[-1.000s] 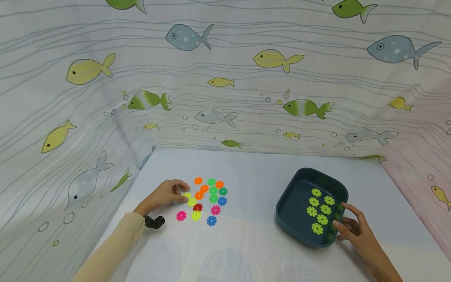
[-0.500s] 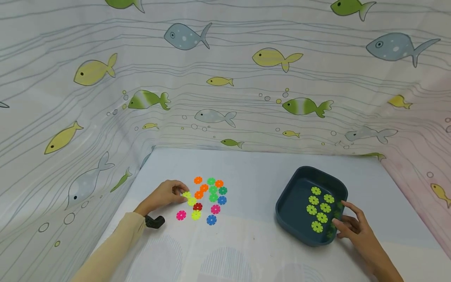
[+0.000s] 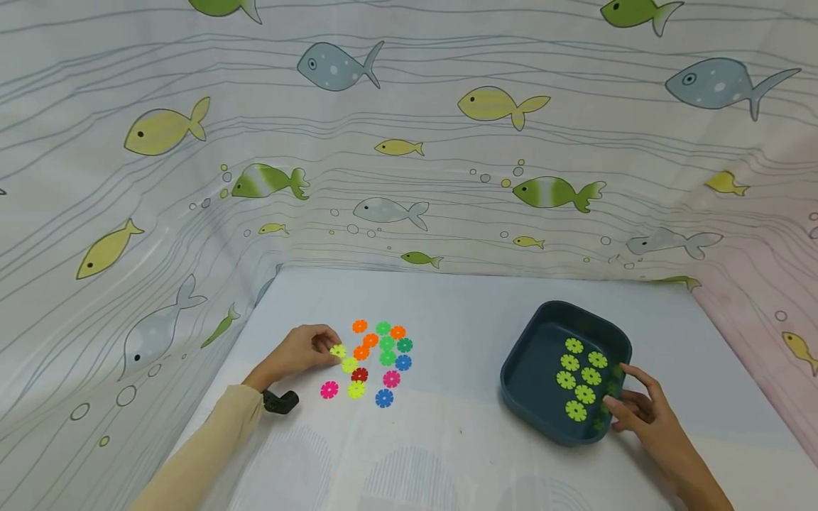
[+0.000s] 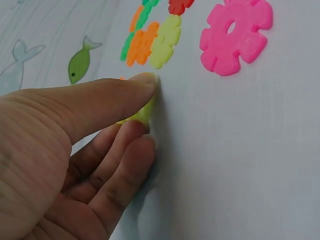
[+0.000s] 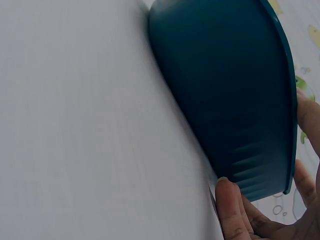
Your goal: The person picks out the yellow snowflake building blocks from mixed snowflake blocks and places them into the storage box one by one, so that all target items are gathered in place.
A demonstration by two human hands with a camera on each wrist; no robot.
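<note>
My left hand [image 3: 299, 353] pinches a yellow snowflake disc [image 3: 338, 351] between thumb and fingers at the left side of a loose group. In the left wrist view most of that yellow disc [image 4: 145, 112] is hidden behind the thumb. Another yellow disc [image 3: 349, 365] lies just beyond its fingertips. On the right, my right hand [image 3: 648, 419] grips the near right side of a dark blue basin [image 3: 533, 390], thumb and fingers at its wall and rim. Several yellow-green discs [image 3: 584, 394] lie flat inside; a few greenish shapes show dimly on the basin's right wall.
Around the left hand lie orange [image 3: 360, 326], green [image 3: 386, 343], blue [image 3: 384, 398], pink [image 3: 329, 389] and dark red discs [image 3: 360, 374], with a third yellow one [image 3: 356, 389]. A fish-print curtain [image 3: 447, 170] encloses the white table [image 3: 460, 319].
Both hands stay nearly in place. The pinched yellow disc shows a little more at the left fingertips than a second ago. The basin stays put.
</note>
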